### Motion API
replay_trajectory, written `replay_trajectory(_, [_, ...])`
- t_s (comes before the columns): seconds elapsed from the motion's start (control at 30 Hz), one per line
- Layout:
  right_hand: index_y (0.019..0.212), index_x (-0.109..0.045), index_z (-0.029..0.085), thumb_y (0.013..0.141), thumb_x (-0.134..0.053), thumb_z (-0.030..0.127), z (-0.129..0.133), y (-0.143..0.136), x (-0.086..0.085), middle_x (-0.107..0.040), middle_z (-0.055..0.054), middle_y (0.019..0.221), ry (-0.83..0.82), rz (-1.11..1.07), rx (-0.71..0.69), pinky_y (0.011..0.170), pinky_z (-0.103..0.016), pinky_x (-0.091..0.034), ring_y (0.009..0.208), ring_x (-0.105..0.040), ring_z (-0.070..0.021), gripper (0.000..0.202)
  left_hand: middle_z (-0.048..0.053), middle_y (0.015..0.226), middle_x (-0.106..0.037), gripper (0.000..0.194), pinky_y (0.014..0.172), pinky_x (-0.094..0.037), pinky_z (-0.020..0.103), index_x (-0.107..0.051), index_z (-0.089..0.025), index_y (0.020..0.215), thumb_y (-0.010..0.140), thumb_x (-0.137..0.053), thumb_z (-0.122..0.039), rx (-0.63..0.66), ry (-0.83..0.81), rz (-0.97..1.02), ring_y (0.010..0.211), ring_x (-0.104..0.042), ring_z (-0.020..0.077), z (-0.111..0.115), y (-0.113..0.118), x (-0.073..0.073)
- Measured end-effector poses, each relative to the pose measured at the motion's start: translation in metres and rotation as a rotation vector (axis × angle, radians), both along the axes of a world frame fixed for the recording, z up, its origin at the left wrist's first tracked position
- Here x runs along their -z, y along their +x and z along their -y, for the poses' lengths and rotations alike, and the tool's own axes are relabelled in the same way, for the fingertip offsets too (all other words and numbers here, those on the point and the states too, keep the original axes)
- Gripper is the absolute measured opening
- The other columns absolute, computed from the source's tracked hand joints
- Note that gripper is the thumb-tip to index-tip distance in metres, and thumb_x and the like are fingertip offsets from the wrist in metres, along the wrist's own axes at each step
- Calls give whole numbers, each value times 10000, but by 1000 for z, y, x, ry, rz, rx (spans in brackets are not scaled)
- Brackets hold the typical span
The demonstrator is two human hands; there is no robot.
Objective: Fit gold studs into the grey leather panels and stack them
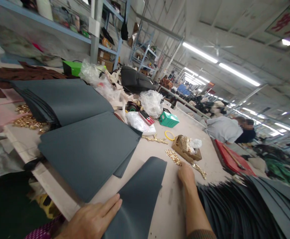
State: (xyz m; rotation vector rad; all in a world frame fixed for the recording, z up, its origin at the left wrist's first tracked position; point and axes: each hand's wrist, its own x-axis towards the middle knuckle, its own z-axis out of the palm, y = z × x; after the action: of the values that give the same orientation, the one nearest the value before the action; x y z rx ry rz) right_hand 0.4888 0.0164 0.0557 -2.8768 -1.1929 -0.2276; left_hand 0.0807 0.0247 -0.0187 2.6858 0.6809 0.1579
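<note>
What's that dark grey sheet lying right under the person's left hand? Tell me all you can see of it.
The dark grey sheet is a flat, matte panel, leather-like, with one rounded far corner. It lies flat on the pale table, apart from the larger grey stacks. The left hand rests palm down on its near left edge; its near end runs out of the picture.

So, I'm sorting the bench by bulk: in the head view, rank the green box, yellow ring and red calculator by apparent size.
Largest to smallest:
1. green box
2. red calculator
3. yellow ring, close to the calculator, so unsure

A green box (168,119) and a red calculator (146,117) lie on the bench (157,146) near clear plastic bags (151,102); a yellow ring (170,135) lies just beyond.
</note>
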Motion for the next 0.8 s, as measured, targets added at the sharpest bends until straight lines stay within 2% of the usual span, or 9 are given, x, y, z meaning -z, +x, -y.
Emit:
replay_trajectory(0.1, [1029,-702,69,861,-384,33,-4,0,6,-703,-205,990,-38,14,2,854,-312,-436,1010,-653,-276,361,77,1503,-392,1037,991,-531,369,-430,-190,1448,420,-454,-53,3,27,35,1241,-565,280,-1,-1,7])
replay_trajectory(0.2, [1035,-701,82,880,-380,59,-3,-6,8,-706,-189,998,-37,6,-6,836,-313,-433,1006,-649,-274,358,80,1501,-396,1037,994,-531,366,-441,-183,1440,411,-453,-56,1,33,52,1244,-562,280,0,-2,8])
replay_trajectory(0.4, [946,-726,133,841,-462,123,12,-15,-2,-733,-144,967,99,-103,-26,846,-315,-455,976,-667,-261,284,113,1481,-441,1012,978,-539,389,-438,-150,1434,428,-472,-53,31,14,49,1224,-577,289,-1,0,1])
replay_trajectory(0.5, [996,-722,157,838,-510,237,24,-26,-11,-748,-96,934,192,-219,-48,813,-322,-507,911,-692,-248,276,127,1481,-451,968,969,-535,405,-426,-150,1431,469,-480,-50,23,4,63,1212,-580,291,-1,-1,-5])
replay_trajectory(0.6, [1063,-701,133,826,-550,373,38,-53,-18,-749,-89,937,380,-436,-114,780,-322,-548,851,-706,-228,370,133,1428,-498,881,932,-534,378,-411,-170,1415,543,-510,-87,35,-24,84,1141,-607,267,0,-3,-14])
replay_trajectory(0.7, [957,-735,157,689,-717,450,48,-101,-20,-746,-82,904,589,-715,-184,785,-350,-558,823,-696,-242,398,136,1313,-556,762,852,-542,352,-415,-167,1376,628,-557,-160,74,-20,99,1035,-629,249,-2,-5,-21])
replay_trajectory(0.73, [910,-746,174,646,-760,452,49,-119,-19,-743,-72,884,600,-793,-215,776,-355,-558,807,-689,-241,383,139,1272,-570,718,823,-544,351,-424,-158,1357,654,-567,-183,83,-7,112,1002,-632,249,-3,-5,-22])
replay_trajectory(0.8, [855,-753,198,640,-778,450,49,-156,-14,-730,-51,848,528,-916,-312,740,-340,-554,773,-668,-220,332,136,1190,-592,635,767,-545,351,-448,-141,1313,697,-577,-223,95,28,144,939,-634,248,-4,-5,-21])
